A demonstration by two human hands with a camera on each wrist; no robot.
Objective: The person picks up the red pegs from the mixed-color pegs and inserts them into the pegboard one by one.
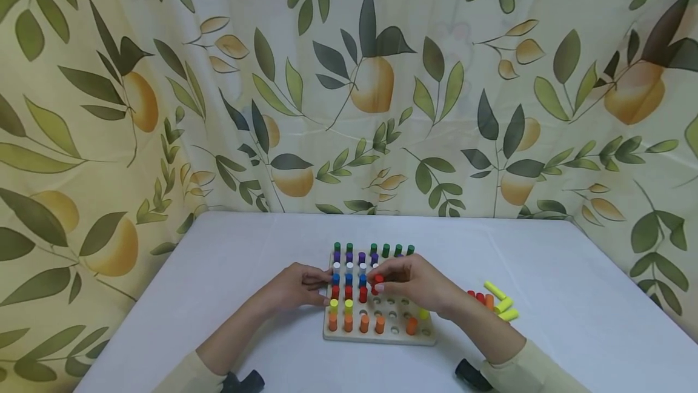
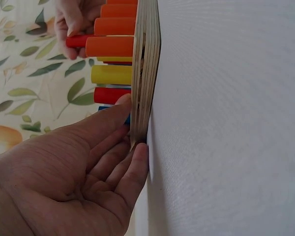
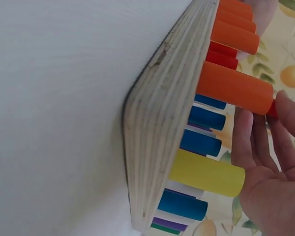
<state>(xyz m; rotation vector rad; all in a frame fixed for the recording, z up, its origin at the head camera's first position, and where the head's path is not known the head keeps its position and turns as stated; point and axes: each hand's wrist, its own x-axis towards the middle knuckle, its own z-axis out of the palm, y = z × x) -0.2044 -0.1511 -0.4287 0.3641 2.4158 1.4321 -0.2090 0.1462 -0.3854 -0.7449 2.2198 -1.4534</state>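
A wooden pegboard (image 1: 357, 338) with rows of coloured pegs stands on the table. My left hand (image 1: 297, 287) holds its left edge; in the left wrist view the thumb (image 2: 110, 115) lies on the top face beside a red peg, with the fingertips against the side. Over the middle of the board, my right hand (image 1: 420, 284) pinches a red peg (image 1: 378, 280) between thumb and fingers, next to the row of red pegs. The right wrist view shows this peg mostly hidden behind an orange peg (image 3: 241, 88). Whether its lower end sits in a hole cannot be seen.
Right of the board, partly behind my right forearm, lie loose yellow pegs (image 1: 504, 304), red pegs (image 1: 480, 298) and an orange peg (image 1: 489, 302). A white cloth covers the table (image 1: 262, 235). Behind it hangs a leaf-patterned curtain (image 1: 349, 157).
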